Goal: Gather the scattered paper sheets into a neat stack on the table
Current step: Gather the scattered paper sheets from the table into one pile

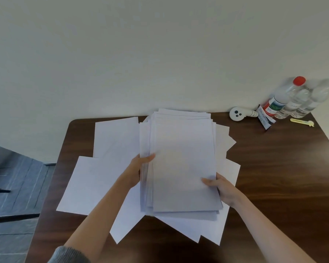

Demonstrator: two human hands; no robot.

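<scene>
Gripping a stack of paper sheets [182, 164] at the centre of the frame, the left hand [141, 168] pinches its left edge and the right hand [220, 188] its lower right edge, thumbs on top and the other fingers hidden beneath. Loose sheets [95, 183] lie fanned on the dark desk [283, 177] under and around it, mostly lower left. Water bottles [292, 99] stand at the desk's upper right.

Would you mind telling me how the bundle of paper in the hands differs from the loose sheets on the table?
The bundle is many sheets roughly aligned; the loose sheets lie singly at different angles, flat on the table. The left hand and right hand grip the bundle's side edges; nothing holds the loose sheets. Both are plain white paper.
</scene>
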